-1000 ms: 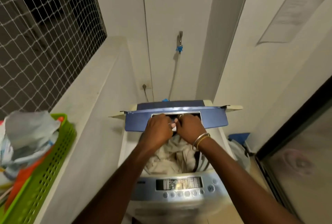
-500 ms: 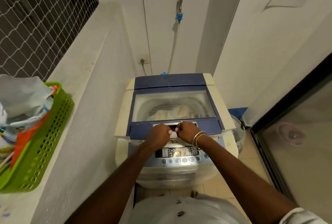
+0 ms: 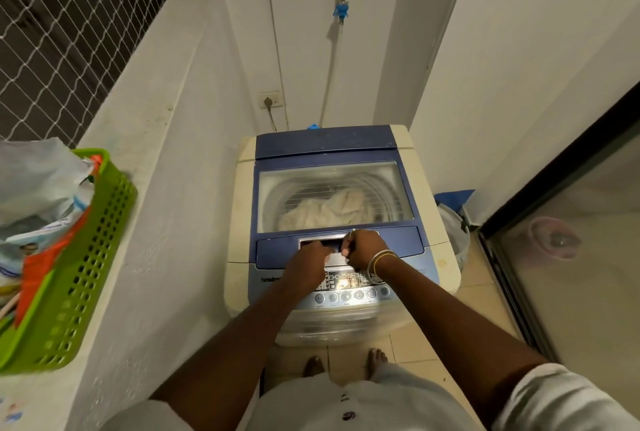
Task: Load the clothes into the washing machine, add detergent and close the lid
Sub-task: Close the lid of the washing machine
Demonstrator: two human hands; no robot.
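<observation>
Our left hand [image 3: 304, 266] and right hand [image 3: 363, 250] covered part of the lid handle [image 3: 320, 243] and the control panel [image 3: 346, 287], whose labels were too small to read. The green basket [image 3: 86, 250] was cut off at the left edge.

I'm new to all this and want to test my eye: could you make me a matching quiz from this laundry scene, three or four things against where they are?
Things:
1. clothes
2. green basket
3. both hands
4. control panel

Places:
A. on the ledge at the left
B. at the lid's front handle
C. inside the drum, seen through the lid window
D. on the machine's front edge, below the lid

Pairs: 1-C, 2-A, 3-B, 4-D
</observation>
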